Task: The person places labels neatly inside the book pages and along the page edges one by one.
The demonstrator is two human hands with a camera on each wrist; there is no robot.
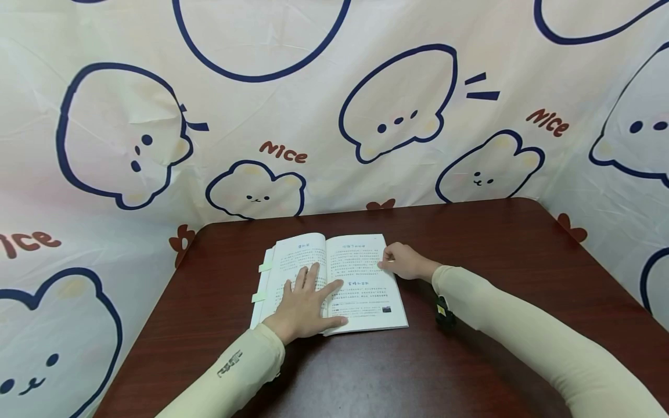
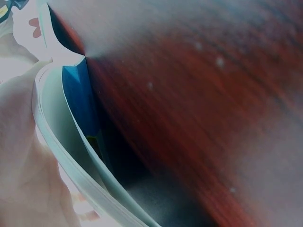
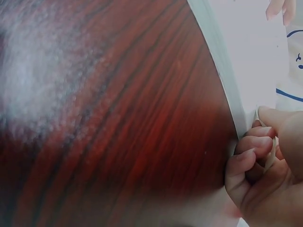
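Observation:
An open book [image 1: 358, 247] with printed pages lies on the table. My left hand [image 1: 303, 305] rests on its lower middle, across the gutter, with fingers spread over both pages. The left wrist view shows the book's lower edge [image 2: 71, 146] with the pages bowed up and a blue cover beneath. At the right page's outer edge is my right hand [image 1: 406, 261], fingers curled. In the right wrist view its thumb and forefinger pinch a thin pale paper tab [image 3: 270, 161] against the page edge. The tab's full shape is hidden by the fingers.
Pale green tabs [image 1: 258, 296] stick out from the book's left side. The dark red-brown table [image 1: 470, 371] extends around the book. A printed cloth [image 1: 324, 116] hangs behind the table and at its sides. A black device [image 1: 445, 313] is on the right wrist.

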